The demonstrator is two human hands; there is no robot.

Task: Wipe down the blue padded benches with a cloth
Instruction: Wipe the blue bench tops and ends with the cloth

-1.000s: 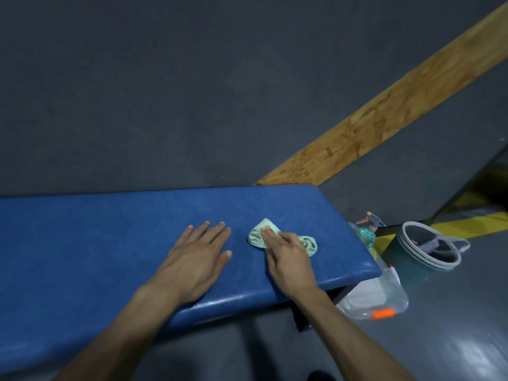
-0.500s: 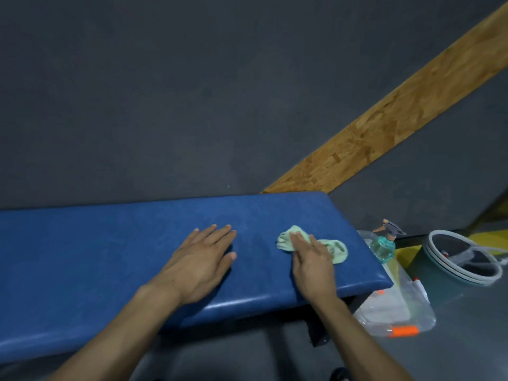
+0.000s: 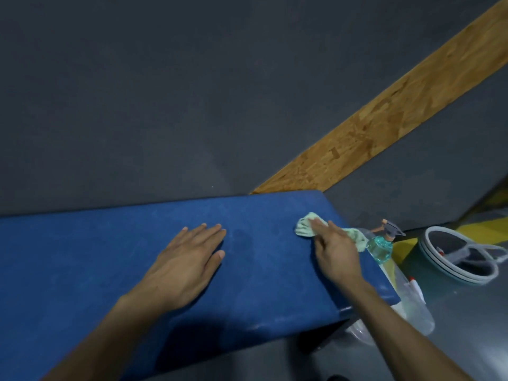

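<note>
The left hand (image 3: pixel 184 266) lies flat, fingers straight, on the blue padded vinyl bench (image 3: pixel 82 270), probably bracing the body. The right hand (image 3: pixel 334 250) presses a crumpled pale-green cloth (image 3: pixel 305 228) near the bench's right end, fingers extended for wiping.

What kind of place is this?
Probably a gym or workshop floor: a blue padded bench by a dark wall, yellow floor marking, and a spray bottle and bucket for cleaning.
</note>
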